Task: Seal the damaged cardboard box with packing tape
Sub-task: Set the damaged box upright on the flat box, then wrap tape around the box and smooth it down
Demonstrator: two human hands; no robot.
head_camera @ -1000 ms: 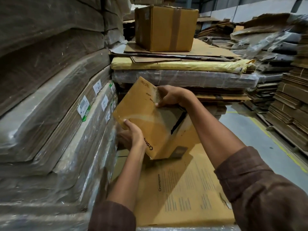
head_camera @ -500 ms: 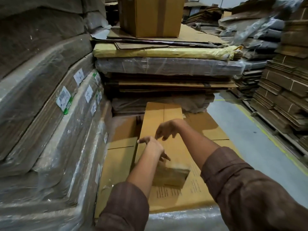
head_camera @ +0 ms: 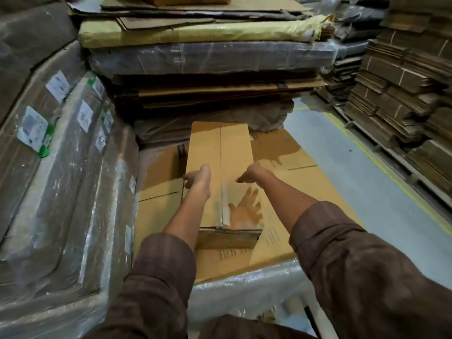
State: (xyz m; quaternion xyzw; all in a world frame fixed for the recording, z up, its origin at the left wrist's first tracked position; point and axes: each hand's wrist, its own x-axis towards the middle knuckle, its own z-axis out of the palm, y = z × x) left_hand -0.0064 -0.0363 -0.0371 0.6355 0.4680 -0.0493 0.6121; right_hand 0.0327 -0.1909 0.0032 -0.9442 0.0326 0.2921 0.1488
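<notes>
The cardboard box point(head_camera: 220, 172) lies flat, long axis pointing away from you. Your left hand point(head_camera: 199, 178) grips its left edge; your right hand point(head_camera: 253, 173) hovers loosely curled above its right half, grasping nothing.

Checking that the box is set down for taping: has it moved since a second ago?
Yes. The cardboard box, held up tilted before, now lies flat on the printed cardboard sheet, with the left hand at its left edge.
</notes>
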